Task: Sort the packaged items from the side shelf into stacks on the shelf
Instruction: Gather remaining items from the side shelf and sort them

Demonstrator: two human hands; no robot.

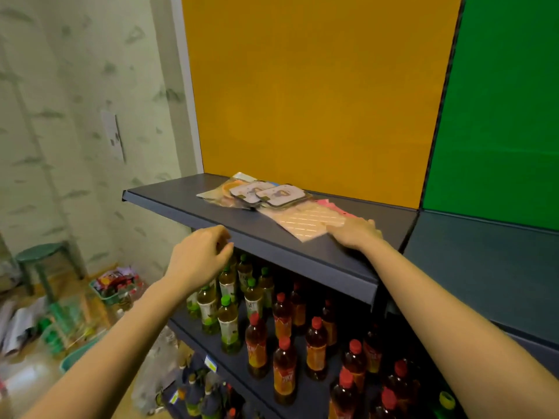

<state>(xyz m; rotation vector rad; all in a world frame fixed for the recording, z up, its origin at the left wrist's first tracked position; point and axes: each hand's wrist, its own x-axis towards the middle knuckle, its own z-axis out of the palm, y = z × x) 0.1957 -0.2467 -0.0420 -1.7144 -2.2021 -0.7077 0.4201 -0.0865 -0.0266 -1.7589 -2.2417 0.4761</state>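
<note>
Two grips: right grip (pixel 354 234) flat on pink packet (pixel 308 220), left grip (pixel 199 255) loosely curled, empty; writing blurred.

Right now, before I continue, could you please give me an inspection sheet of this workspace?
Surface: dark grey metal shelf, matt top.
Job's things: two white rounded card packets overlapping a clear orange packet; flat pink patterned packet beside them.
Clutter: nothing seen.
Grips: left hand loosely curled, holding nothing, by the shelf's front edge; right hand flat on the pink packet.
Cables: nothing seen.
Surroundings: green-capped bottles and red-capped bottles below; green stool, green basket on floor.
</note>
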